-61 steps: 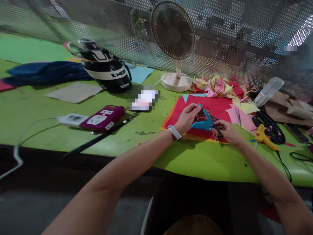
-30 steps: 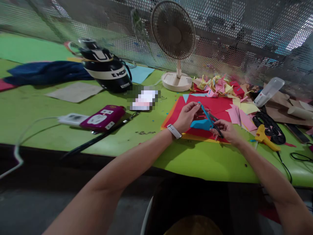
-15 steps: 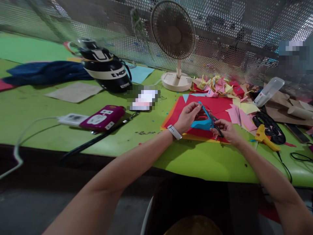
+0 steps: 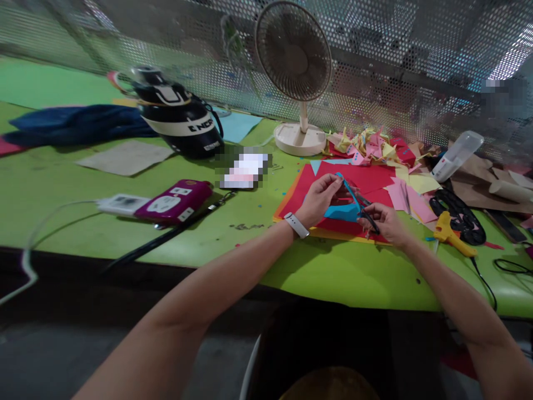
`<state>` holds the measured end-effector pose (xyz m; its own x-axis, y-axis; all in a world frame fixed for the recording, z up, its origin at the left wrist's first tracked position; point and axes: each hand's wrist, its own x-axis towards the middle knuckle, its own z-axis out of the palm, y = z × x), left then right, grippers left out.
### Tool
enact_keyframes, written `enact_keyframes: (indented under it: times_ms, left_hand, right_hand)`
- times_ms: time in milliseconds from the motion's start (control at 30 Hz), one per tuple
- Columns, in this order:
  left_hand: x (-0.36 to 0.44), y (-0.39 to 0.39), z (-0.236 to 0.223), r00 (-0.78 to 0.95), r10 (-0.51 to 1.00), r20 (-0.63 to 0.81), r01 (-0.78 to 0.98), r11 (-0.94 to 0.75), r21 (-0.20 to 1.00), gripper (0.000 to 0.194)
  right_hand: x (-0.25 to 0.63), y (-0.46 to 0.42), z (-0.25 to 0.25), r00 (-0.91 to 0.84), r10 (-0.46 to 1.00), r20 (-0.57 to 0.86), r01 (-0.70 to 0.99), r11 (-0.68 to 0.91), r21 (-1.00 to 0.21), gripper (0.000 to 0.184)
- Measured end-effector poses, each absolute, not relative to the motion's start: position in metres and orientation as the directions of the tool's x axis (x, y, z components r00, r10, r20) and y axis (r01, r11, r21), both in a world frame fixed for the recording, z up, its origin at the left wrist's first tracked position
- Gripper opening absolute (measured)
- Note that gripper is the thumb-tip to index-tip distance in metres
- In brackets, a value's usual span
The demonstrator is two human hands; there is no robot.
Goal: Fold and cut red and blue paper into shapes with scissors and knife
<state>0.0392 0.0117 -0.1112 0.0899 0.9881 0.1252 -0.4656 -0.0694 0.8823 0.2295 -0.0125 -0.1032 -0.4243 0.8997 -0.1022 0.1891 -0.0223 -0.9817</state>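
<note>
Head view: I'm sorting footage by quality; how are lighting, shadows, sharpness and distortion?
Head view, lighting: dim, darkest below the green table, bright at the upper right of the mesh panel. Head view, shadows: soft, beside the left forearm. Head view, sharpness: scissors look soft, phone screen pixelated. Head view, distortion: the black jug leans, perhaps from the lens.

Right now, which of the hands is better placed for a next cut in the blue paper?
Probably the right hand: it holds the scissors at the blue paper, while the left hand pinches one end of that paper.
</note>
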Motion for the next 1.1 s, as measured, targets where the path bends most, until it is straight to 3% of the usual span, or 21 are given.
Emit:
enact_keyframes:
  times_ms: [333,600,1100]
  left_hand:
    - [0.0392,0.0107,-0.1114,0.097,0.986,0.133,-0.464,-0.073,0.883,0.032]
    - [0.0366,0.0143,-0.1087,0.035,0.998,0.044,-0.510,-0.020,0.860,0.030]
    - [0.0374,0.0133,-0.1075,0.033,0.996,0.085,-0.499,-0.057,0.865,0.029]
  right_hand:
    - [0.2295,-0.0125,-0.1023,-0.417,0.904,-0.098,0.199,-0.015,-0.980,0.046]
    - [0.2293,-0.0125,-0.1032,-0.413,0.900,-0.142,0.203,-0.061,-0.977,0.050]
    - [0.2285,-0.0136,-0.1005,-0.400,0.903,-0.157,0.188,-0.087,-0.978,0.051]
